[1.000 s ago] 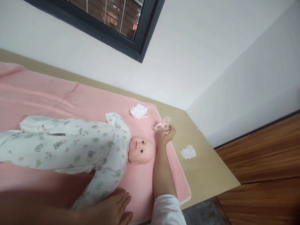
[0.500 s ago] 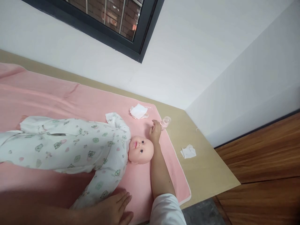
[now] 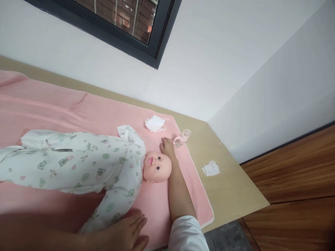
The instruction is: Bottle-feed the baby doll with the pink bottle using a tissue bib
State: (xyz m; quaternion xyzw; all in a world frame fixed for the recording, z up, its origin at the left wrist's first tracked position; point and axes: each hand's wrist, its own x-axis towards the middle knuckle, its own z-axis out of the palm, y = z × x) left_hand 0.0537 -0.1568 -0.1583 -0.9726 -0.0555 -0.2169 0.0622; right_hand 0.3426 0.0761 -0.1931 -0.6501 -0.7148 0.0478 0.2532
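Note:
A baby doll (image 3: 157, 167) in a white printed sleepsuit lies on its back on a pink blanket (image 3: 110, 111). Beyond the doll's head, my right hand (image 3: 167, 147) is open, with its fingers stretched out over the blanket. Just to the right of that hand is a clear baby bottle (image 3: 179, 141) with a pink collar, at the blanket's edge; I see no grip on it. My left hand (image 3: 128, 232) rests open by the doll's near sleeve, fingers extended and pointing right, and its thumb is partly cut off by the frame.
A packet with a white tissue (image 3: 155, 123) on top lies on the blanket above my right hand. Another crumpled tissue (image 3: 210, 168) sits on the bare wooden tabletop (image 3: 225, 191). The white wall (image 3: 188, 83) and dark window frame (image 3: 154, 52) bound the far side.
My right hand has come off the baby bottle and shifted slightly left, leaving the bottle in full view. My left hand and the doll have stayed put.

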